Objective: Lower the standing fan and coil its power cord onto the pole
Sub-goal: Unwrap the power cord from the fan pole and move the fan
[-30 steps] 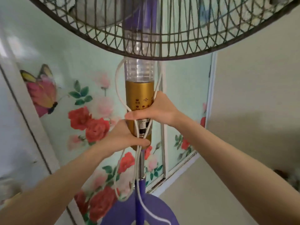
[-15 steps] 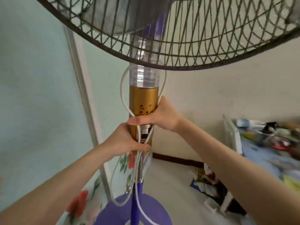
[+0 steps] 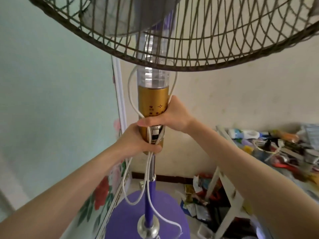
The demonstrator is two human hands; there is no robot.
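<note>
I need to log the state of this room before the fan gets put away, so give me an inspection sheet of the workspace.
Surface: pale floor, with a round purple fan base standing on it.
Job's things: standing fan upright; wire guard overhead, gold control housing, chrome and purple pole.
Clutter: wrappers and packets on the floor; crowded white shelf at right.
Grips: left hand and right hand both closed around the housing and cord.
Cables: white power cord looped loosely along the pole, trailing onto the base.
Surroundings: flower-printed panel at left, cream wall behind.
</note>
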